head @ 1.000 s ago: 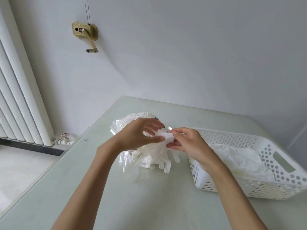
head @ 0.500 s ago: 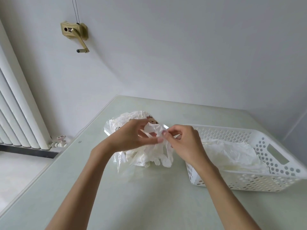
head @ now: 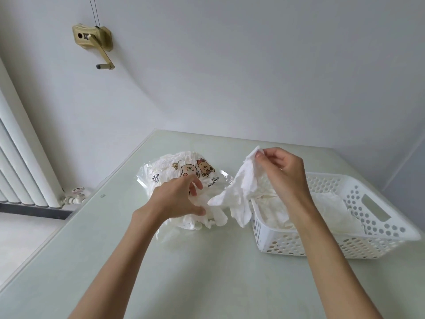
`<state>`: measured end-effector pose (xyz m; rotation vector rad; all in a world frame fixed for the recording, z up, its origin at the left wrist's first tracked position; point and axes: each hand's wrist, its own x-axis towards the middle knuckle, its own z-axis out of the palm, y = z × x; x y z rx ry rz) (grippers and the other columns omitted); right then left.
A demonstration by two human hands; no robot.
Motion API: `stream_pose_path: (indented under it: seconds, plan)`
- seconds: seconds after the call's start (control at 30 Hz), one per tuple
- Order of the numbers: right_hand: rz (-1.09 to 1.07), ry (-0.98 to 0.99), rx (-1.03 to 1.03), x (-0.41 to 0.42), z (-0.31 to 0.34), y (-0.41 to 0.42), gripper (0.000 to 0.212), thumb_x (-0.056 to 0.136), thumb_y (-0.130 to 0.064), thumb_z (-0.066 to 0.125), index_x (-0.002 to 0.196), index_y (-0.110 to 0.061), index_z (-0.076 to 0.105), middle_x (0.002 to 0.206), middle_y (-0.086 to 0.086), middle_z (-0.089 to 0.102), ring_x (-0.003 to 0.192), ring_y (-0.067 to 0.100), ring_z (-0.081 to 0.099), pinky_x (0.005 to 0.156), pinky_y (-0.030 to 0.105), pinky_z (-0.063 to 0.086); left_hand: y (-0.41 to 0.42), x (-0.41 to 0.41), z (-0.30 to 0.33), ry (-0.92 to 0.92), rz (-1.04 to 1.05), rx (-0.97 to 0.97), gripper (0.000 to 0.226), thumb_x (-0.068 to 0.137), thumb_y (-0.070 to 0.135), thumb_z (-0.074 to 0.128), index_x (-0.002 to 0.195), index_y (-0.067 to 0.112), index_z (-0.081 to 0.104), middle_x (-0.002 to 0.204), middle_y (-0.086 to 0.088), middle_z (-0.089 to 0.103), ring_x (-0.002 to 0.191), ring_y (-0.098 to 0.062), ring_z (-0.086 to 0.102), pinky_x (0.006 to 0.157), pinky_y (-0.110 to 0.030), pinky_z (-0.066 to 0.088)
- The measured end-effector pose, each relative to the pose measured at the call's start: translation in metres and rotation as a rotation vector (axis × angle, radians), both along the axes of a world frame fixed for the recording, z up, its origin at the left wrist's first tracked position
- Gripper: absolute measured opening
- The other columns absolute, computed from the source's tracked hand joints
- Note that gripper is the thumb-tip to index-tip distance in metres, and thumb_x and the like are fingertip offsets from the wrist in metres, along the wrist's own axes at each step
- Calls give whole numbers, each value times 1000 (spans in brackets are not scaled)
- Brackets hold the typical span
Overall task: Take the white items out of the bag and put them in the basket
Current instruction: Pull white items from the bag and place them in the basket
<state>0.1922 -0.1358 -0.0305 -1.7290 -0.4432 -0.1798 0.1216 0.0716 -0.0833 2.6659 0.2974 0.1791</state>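
While one bag (head: 184,171) lies, right hand (head: 284,171) pinches one glove (head: 239,192).

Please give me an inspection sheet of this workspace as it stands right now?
Surface: pale green table, glossy.
Job's things: clear printed bag lying on the table, white gloves spilling from its mouth; white glove lifted beside the basket; white perforated basket with white items inside.
Clutter: nothing seen.
Hands: left hand rests on the bag; right hand pinches the glove's cuff.
Cables: two thin cords above the wall crank.
Surroundings: white radiator, valve, plain wall.
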Motion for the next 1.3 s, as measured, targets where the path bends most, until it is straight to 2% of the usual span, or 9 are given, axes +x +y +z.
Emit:
stream_pose_path:
  seconds: [0.17,0.37,0.53,0.7,0.83,0.93,1.07,1.17,1.3]
  plan:
    - [71,152,2,-2,4,-4,17,95,-23,55,80,-18,59,55,-15,55,49,-5,47,53,5,38,-7,-4,3,45,-8,21,59,66,51,80,115,34,51,102,18,55,91,-9,51,72,-26,38]
    - [211,140,81,-8,30,-24,13,96,-19,53,87,-13,61,79,3,67,76,15,60,78,24,48,-2,-14,29,202,-158,-98,84,64,62,76,135,35,42,123,19,50,108,-4,53,87,-24,44]
    - [277,61,184,-15,52,-47,11,97,-16,52,92,-11,61,88,6,66,84,16,61,80,22,52,-45,-18,79,-112,-276,-405,84,64,82,57,130,30,53,125,21,58,115,3,55,86,-18,47]
    - [142,-22,119,-19,65,-73,13,95,-23,57,92,-12,63,77,4,68,70,11,62,71,23,51,-101,-4,96,-32,-558,-510,60,70,50,78,123,41,52,119,14,64,109,-1,61,94,-24,51]
    - [-38,-134,16,-13,65,-101,11,89,-31,65,87,-21,68,73,8,69,64,23,62,62,28,46,-132,13,90,-138,-472,-481,35,78,18,79,110,22,65,91,4,73,79,-9,70,82,-29,57]
    - [-51,-176,-86,-6,69,-127,9,87,-35,67,82,-28,69,67,17,63,57,24,50,59,28,38,-145,23,92,-352,-367,-546,11,90,19,65,101,20,68,93,3,73,77,-6,69,73,-24,56]
    - [31,-92,-212,-3,76,-145,14,85,-35,70,88,-22,74,76,16,71,69,27,66,66,37,50,-161,29,109,-206,-459,-735,55,84,51,58,133,29,46,127,13,59,110,1,59,85,-21,54]
    - [61,-39,-214,-3,78,-149,19,86,-34,68,89,-16,74,78,8,74,70,22,70,67,31,52,-174,30,110,-3,-596,-597,76,77,32,77,139,34,33,131,19,50,121,-3,53,94,-20,49]
    - [-5,-2,-220,-1,72,-145,21,84,-35,71,84,-15,65,53,-2,60,38,3,44,39,14,33,-189,31,107,-104,-522,-691,42,80,18,76,118,22,57,99,7,69,86,-2,67,71,-14,53]
